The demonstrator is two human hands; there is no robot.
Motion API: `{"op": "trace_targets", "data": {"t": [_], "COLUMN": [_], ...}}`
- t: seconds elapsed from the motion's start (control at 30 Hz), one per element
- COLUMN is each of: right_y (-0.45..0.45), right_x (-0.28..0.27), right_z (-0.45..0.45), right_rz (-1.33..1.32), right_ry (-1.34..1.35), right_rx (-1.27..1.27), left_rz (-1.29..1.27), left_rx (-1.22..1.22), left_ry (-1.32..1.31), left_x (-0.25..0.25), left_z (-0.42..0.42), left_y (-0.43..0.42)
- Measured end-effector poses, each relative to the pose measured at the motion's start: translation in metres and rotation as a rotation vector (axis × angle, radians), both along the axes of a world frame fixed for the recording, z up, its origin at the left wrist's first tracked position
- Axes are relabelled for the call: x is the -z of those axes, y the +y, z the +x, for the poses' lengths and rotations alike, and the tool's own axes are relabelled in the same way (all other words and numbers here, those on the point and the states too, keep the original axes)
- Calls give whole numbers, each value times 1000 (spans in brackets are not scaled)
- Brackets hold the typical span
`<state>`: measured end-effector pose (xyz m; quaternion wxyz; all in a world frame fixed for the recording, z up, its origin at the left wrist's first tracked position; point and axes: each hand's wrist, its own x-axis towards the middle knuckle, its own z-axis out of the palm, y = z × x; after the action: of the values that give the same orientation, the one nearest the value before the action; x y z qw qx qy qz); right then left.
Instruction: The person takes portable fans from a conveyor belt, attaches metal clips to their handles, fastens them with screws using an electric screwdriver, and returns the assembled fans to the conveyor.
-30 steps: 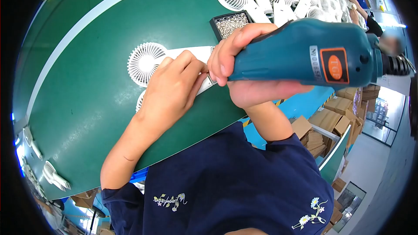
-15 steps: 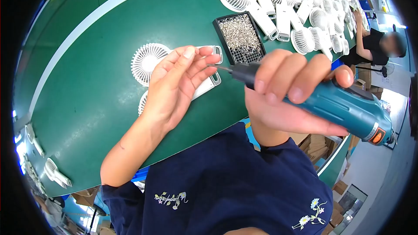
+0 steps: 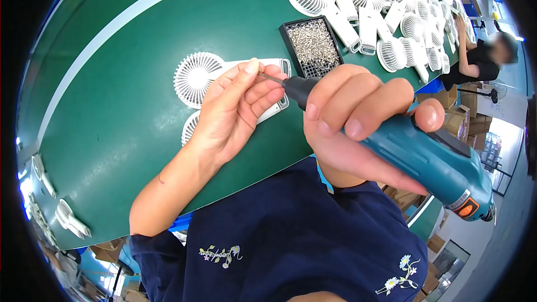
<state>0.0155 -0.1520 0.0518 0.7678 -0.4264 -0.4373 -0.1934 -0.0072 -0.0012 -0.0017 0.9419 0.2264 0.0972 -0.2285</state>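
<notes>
My right hand (image 3: 358, 117) is wrapped round a teal electric screwdriver (image 3: 430, 159), whose thin bit points left. My left hand (image 3: 229, 106) is palm up, its thumb and index finger pinched at the tip of the bit; whatever lies between them is too small to make out. Beneath my left hand lie two white handheld fans on the green table. The round grille of the upper fan (image 3: 197, 80) shows, and its handle end is visible beyond my fingers. The lower fan (image 3: 191, 127) is mostly covered by my hand and wrist.
A black tray of small screws (image 3: 313, 45) sits just beyond the screwdriver. Many white fans (image 3: 366, 0) are piled at the upper right of the green table (image 3: 123, 134). Another person (image 3: 481, 61) is at the far right. More fans (image 3: 70, 218) lie at the lower left edge.
The screwdriver has come away from the fans and swung so its body points down to the right. My left hand has turned palm up, with its pinch now at the bit tip.
</notes>
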Motion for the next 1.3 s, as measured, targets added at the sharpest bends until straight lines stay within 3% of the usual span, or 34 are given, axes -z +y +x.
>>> {"op": "trace_targets", "data": {"t": [0.57,0.63,0.7,0.73,0.8,0.83,0.87,0.93,0.97,1.07,1.3], "right_y": [1,-6,-12,-16,-25,-26,-25,-22,-21,-19,-8], "right_x": [0,-2,-4,-6,-2,5,11,17,20,27,30], "right_z": [1,0,-3,-4,-1,-2,-2,-3,-4,-7,-10], "right_rz": [10,-1,12,-11,-38,-30,-23,-23,-34,-61,80], "right_ry": [-14,-11,21,66,134,196,257,321,337,344,398], "right_rx": [39,34,42,8,-87,-99,-111,-132,-140,-145,-137], "left_rz": [8,167,446,744,1570,1796,1798,1959,1980,2016,2000], "left_rx": [53,203,369,339,11,27,23,275,412,286,270], "left_ry": [16,141,-31,-180,-908,-1111,-1108,-1280,-1240,-1265,-1272], "left_x": [-4,-29,-38,-46,-44,-37,-34,-29,-26,-18,-18], "left_z": [-1,2,6,4,1,5,3,1,-1,-4,-4], "left_y": [2,7,28,27,27,33,34,34,33,26,27]}}
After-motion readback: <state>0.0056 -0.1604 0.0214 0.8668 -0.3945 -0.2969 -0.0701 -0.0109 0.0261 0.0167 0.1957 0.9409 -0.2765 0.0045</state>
